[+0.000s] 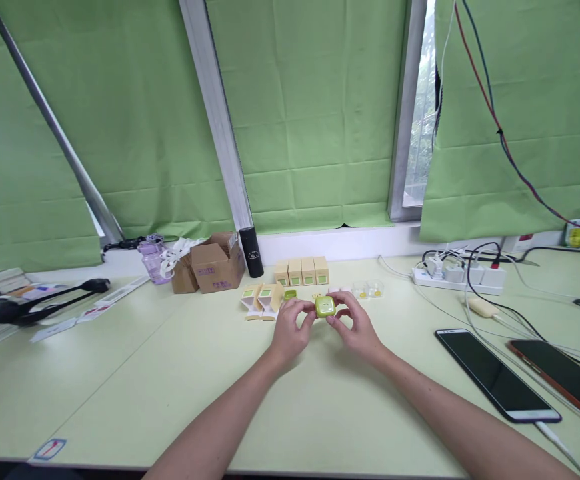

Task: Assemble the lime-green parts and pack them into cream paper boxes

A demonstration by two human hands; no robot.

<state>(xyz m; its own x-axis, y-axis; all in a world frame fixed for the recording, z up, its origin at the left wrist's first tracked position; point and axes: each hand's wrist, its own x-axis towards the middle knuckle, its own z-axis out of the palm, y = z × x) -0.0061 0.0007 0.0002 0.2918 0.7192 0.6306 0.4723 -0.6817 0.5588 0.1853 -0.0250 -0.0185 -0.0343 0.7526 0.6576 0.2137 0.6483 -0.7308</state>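
A small glossy yellow-green case (325, 307) with rounded corners is held up between both hands over the table. My left hand (293, 328) grips its left side with thumb and fingertips. On the opposite side, my right hand (357, 327) pinches the right edge, its thumb at the lower corner. Just behind the left fingers lies another green case (291, 294), partly hidden. Two opened cardboard boxes (261, 300) with green labels are left of the hands. Pale pink pieces (340, 289) and clear containers (368, 289) with yellow bits sit behind the right hand.
Several small cardboard boxes (302, 271) line the back. Further left are a black cylinder (251, 253), a brown carton (216, 267) and a purple bottle (154, 259). Two phones (495, 373), a power strip (457, 277) and loose cables occupy the right. A black headband-like strap (45, 303) lies far left.
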